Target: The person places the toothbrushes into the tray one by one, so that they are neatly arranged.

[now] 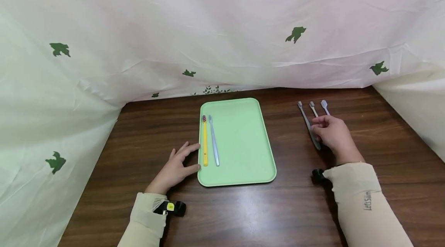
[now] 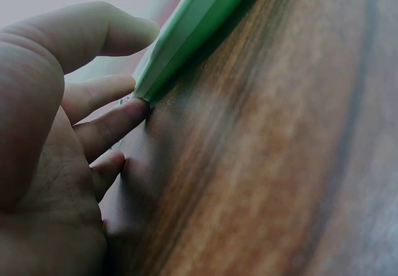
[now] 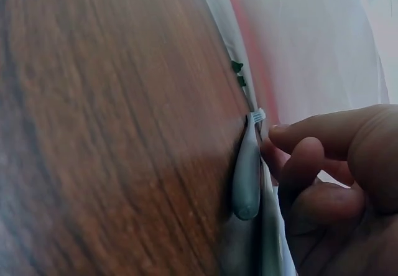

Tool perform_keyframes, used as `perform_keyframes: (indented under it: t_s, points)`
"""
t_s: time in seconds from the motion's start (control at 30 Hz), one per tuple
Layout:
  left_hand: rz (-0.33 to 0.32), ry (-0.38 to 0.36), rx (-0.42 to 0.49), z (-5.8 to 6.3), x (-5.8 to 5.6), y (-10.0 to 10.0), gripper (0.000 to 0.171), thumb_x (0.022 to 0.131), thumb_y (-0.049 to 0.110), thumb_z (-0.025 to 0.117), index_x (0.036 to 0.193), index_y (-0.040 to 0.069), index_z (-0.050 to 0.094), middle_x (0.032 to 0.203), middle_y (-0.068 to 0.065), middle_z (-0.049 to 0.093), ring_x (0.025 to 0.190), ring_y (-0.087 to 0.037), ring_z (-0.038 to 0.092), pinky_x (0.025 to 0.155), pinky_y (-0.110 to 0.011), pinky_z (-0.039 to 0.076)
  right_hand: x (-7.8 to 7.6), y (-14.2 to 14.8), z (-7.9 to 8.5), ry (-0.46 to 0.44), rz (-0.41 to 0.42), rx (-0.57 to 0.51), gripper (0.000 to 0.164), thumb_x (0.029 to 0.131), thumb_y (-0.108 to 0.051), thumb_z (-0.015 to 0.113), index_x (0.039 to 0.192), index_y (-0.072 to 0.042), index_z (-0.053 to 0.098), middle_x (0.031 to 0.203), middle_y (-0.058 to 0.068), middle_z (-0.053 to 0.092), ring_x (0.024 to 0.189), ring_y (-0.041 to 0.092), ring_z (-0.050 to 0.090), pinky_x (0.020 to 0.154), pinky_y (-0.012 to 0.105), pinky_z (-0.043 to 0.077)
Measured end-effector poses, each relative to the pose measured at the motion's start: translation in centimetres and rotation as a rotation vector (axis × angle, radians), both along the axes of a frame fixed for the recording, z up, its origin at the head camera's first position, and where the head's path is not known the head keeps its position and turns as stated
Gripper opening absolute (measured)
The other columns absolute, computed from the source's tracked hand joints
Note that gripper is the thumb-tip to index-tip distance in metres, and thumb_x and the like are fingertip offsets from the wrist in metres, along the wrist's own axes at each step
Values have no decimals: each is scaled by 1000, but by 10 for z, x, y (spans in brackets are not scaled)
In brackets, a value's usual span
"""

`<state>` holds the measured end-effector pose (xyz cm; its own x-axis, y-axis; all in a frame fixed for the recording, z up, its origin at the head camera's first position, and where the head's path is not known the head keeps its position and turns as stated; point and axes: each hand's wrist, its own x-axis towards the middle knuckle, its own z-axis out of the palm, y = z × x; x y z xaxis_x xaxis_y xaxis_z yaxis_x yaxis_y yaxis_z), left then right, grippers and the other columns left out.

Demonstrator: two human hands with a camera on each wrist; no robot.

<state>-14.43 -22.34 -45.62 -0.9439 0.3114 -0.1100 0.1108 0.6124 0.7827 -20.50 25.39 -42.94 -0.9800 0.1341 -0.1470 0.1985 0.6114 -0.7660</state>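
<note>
A pale green tray (image 1: 240, 142) lies on the wooden table. On its left side lie a yellow toothbrush (image 1: 205, 142) and a light blue-grey toothbrush (image 1: 214, 142), side by side. My left hand (image 1: 179, 167) touches the tray's left edge with thumb and fingers spread. To the right, my right hand (image 1: 333, 135) reaches over three toothbrushes with loosely bent fingers. A dark grey toothbrush (image 1: 305, 119) is leftmost, a whitish toothbrush (image 1: 314, 108) in the middle, a pale lavender toothbrush (image 1: 325, 107) on the right. The hand covers the handles of the last two; no clear grip shows.
The dark brown table (image 1: 288, 200) meets a white curtain (image 1: 222, 38) with green bird prints at the back and both sides. Black straps with small devices (image 1: 179, 208) sit on the wrists.
</note>
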Motion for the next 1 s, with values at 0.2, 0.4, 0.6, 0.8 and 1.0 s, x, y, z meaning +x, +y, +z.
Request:
perform_keyframes:
  t_s: [0.2, 0.4, 0.6, 0.8, 1.0]
  points:
    - [6, -10, 3, -2, 1, 1, 66, 90, 22, 76, 150, 18, 49, 156, -7, 43, 154, -28, 14, 120, -55, -9, 1, 2, -5, 16, 9, 51, 29, 99, -9, 61, 123, 7, 59, 98, 19, 64, 67, 19, 58, 56, 30, 51]
    - [8, -11, 3, -1, 0, 0, 66, 90, 21, 77, 149, 18, 49, 156, -7, 43, 154, -28, 13, 120, -55, -10, -1, 3, -5, 15, 47, 121, 29, 95, -10, 67, 118, 7, 60, 99, 21, 66, 73, 22, 60, 59, 29, 50]
    - [2, -1, 7, 0, 0, -1, 65, 90, 22, 76, 149, 18, 49, 155, -7, 44, 154, -28, 13, 120, -56, -10, -3, 3, -3, 14, 73, 188, 34, 92, -18, 72, 113, 6, 61, 94, 19, 69, 81, 27, 63, 63, 30, 48]
    - [28, -11, -16, -1, 6, -7, 65, 90, 21, 77, 149, 16, 50, 155, -9, 44, 153, -31, 14, 119, -57, -9, 0, -6, -9, -8, 103, 205, 36, 89, -21, 76, 109, 6, 63, 92, 17, 72, 78, 24, 65, 62, 31, 49]
    - [6, 9, 17, -1, 2, -2, 66, 90, 22, 77, 149, 16, 49, 155, -8, 45, 153, -30, 14, 119, -57, -10, 1, -4, -2, 37, 68, 264, 31, 88, -23, 76, 101, 4, 66, 86, 15, 70, 79, 30, 61, 61, 33, 46]
